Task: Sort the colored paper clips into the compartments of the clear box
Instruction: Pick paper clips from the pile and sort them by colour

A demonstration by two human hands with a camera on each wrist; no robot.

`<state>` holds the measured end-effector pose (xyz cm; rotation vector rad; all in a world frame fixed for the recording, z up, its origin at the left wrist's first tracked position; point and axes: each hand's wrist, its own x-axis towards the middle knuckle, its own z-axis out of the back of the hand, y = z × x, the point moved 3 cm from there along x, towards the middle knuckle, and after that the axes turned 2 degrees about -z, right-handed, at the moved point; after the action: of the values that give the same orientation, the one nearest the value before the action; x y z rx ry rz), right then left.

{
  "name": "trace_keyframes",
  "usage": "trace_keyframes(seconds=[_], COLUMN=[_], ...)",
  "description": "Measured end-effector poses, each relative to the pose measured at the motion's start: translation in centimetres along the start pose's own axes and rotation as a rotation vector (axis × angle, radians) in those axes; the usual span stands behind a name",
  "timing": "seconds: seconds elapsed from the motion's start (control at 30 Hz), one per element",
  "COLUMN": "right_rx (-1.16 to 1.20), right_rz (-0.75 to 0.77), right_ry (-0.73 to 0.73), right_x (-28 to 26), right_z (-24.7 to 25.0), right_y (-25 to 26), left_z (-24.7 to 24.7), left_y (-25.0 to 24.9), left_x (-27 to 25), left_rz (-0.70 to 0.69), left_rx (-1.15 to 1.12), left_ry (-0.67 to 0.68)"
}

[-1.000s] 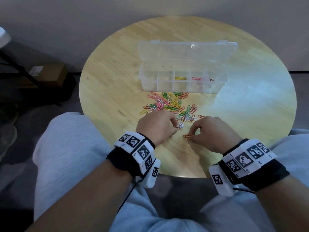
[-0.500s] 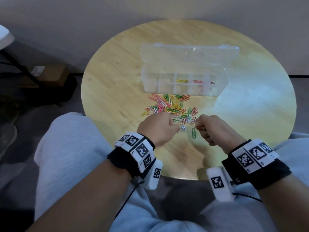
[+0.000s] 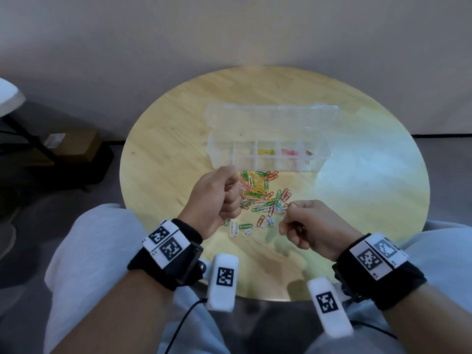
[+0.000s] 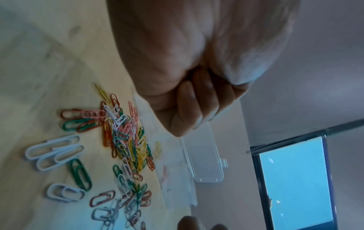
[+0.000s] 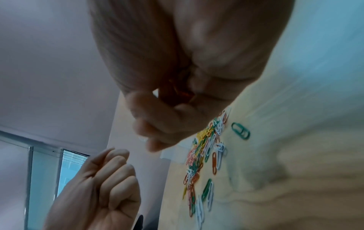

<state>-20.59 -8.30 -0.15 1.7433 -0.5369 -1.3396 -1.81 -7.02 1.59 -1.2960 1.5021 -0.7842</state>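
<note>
A heap of coloured paper clips lies on the round wooden table, just in front of the clear box. The box's lid is folded back. Yellow clips and pink and red clips sit in its back compartments. My left hand is curled above the heap's left edge, near the box's left front corner, and a pink clip sticks out at its thumb. My right hand is curled at the heap's near right edge and grips orange-red clips in its fingers.
Loose white and green clips lie near the table's front edge between my hands. My knees in grey trousers press against the table's near side. A cardboard box stands on the floor at the left.
My left hand has risen from the heap's near edge and moved forward and left toward the box. My right hand has lifted off the table with the orange-red clip and curled tight.
</note>
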Motion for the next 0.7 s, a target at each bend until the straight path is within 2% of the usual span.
trace_keyframes(seconds=[0.17, 0.27, 0.37, 0.43, 0.5, 0.6, 0.7], right_rx=[0.102, -0.028, -0.261, -0.293, -0.191, 0.103, 0.245], right_rz=[-0.046, -0.041, 0.013, 0.049, 0.08, 0.165, 0.208], right_ry=[-0.034, -0.101, -0.19, -0.216, -0.263, -0.352, -0.392], right_x=[0.4, 0.6, 0.9, 1.4, 2.1, 3.1, 4.2], right_z=[0.6, 1.4, 2.5, 3.5, 4.8, 6.6, 7.7], right_y=[-0.4, -0.5, 0.3, 1.6, 3.6, 7.3, 10.2], left_z=[0.6, 1.1, 1.4, 0.9, -0.3, -2.6, -5.2], left_y=[-0.3, -0.1, 0.5, 1.1, 1.8, 2.4, 2.0], left_x=[0.0, 0.1, 0.4, 0.7, 0.9, 1.5, 2.5], left_rz=[-0.027, -0.015, 0.002, 0.005, 0.012, 0.035, 0.111], left_rx=[-0.046, 0.007, 0.213, 0.387, 0.529, 0.712, 0.79], left_ry=[-0.037, -0.074, -0.096, -0.062, -0.036, 0.015, 0.077])
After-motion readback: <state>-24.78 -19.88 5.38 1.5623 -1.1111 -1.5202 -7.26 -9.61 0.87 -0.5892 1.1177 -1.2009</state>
